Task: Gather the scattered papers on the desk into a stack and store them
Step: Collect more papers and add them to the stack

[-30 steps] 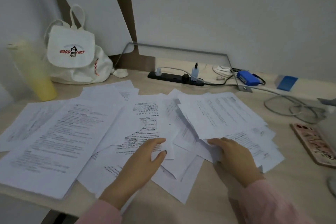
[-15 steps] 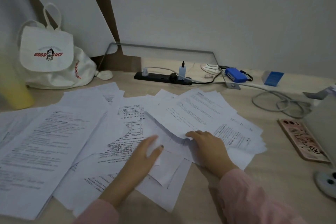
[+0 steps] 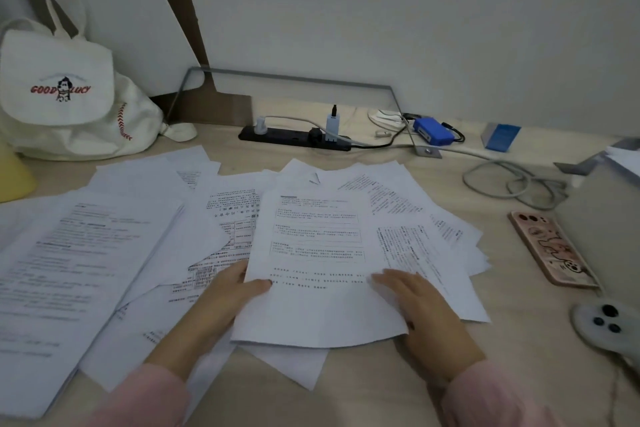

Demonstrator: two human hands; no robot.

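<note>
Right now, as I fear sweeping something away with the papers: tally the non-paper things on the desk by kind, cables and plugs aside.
White canvas backpack: 1
Yellow container, cut off at left: 1
Black power strip: 1
Small blue boxes: 2
Phone in pink patterned case: 1
White plastic controller: 1
Grey slab at right edge, unidentified: 1
Total: 8

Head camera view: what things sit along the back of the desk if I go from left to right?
White bag → black power strip → dark blue box → light blue pack.
</note>
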